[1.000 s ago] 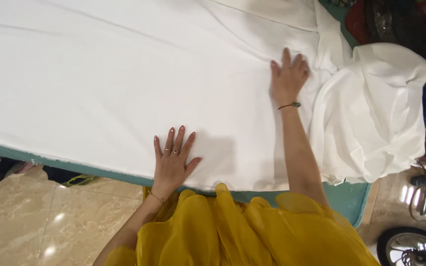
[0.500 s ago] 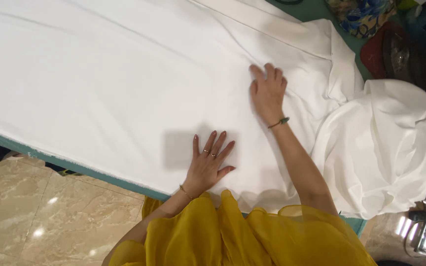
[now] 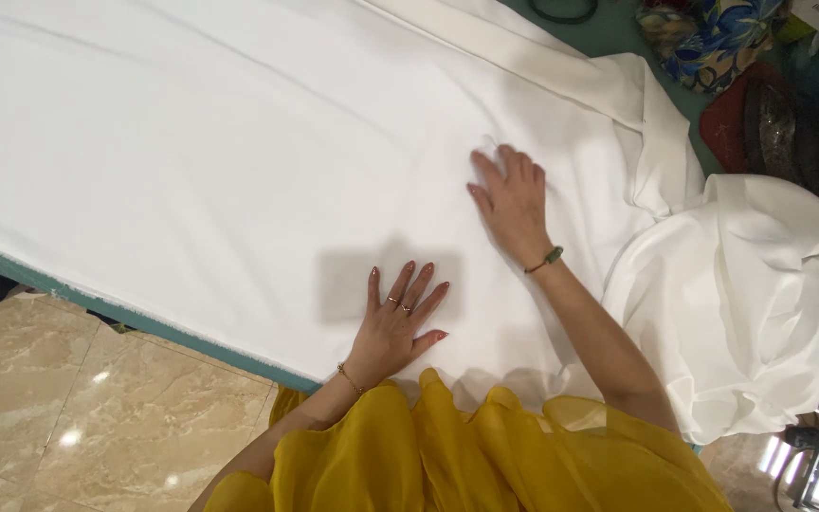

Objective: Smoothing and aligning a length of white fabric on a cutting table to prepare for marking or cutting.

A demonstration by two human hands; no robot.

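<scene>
Both your hands flat, fingers spread, gripping nothing: left hand (image 3: 393, 322) near table edge (image 3: 97, 305), right hand (image 3: 512, 197) slid left since earlier. Smooth white fabric (image 3: 220, 152) covers table, bunched at right.

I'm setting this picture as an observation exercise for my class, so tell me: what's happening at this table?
A person in a yellow top leans over a table covered by a large white cloth. The left hand lies flat on the cloth near the table's front edge, fingers spread. The right hand presses flat on the cloth further in. To the right, the loose end of the cloth hangs bunched over the table's end.
</scene>
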